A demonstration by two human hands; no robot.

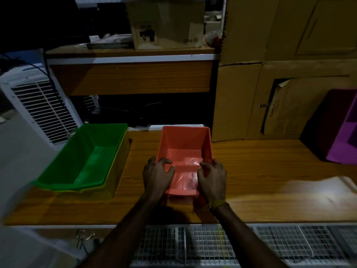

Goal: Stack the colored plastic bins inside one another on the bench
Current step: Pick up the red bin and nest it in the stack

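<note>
An orange plastic bin [184,142] stands in the middle of the wooden bench [251,167]. My left hand [157,175] grips its near left rim, fingers curled over the edge. My right hand [212,177] holds the near right rim the same way. To the left, a green bin [90,151] sits nested inside a yellow bin [117,171]. A purple bin [343,136] lies at the far right of the bench, tipped against the cardboard.
Large cardboard boxes [270,93] stand behind the bench at the right. A wooden shelf [131,78] with a cardboard box on top rises behind the orange bin. A white air cooler [38,105] stands left of the bench. Wire mesh [251,244] runs below the front edge.
</note>
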